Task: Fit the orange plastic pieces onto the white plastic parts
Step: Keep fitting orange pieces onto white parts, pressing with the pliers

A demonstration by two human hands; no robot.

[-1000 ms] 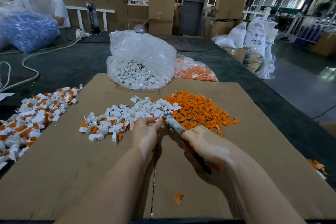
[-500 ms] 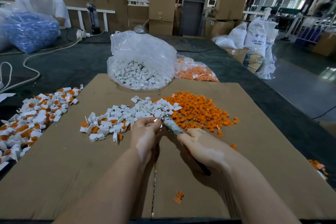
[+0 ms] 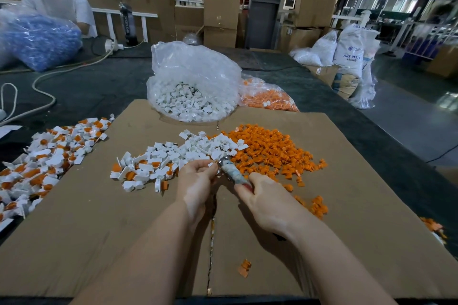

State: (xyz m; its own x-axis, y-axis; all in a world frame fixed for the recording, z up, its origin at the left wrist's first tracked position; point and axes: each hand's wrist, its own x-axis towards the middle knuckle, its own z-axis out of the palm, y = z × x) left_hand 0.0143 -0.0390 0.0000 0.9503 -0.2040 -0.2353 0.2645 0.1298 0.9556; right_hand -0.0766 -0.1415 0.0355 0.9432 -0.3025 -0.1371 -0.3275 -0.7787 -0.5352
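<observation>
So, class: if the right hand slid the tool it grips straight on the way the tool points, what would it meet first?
Probably the left hand. The right hand grips a tool whose tip already sits at the left fingertips, where a small white part seems pinched. Beyond lies the white parts pile, though depth is unclear.

Soft, even daylight fills the hall, brightest at the blown-out window patch in the far left corner behind the flat brown cardboard sheet. The cardboard sheet itself is evenly lit, with only faint, diffuse shadows under the forearms just above its near edge. The crumpled clear plastic bag of white parts at the sheet's far edge carries pale sheen rather than hard glare. Beyond the sheet to the right, the grey polished floor reflects light patches. Wide-angle distortion bends lines toward the frame edges, and detail softens there; the centre is reasonably sharp.
</observation>
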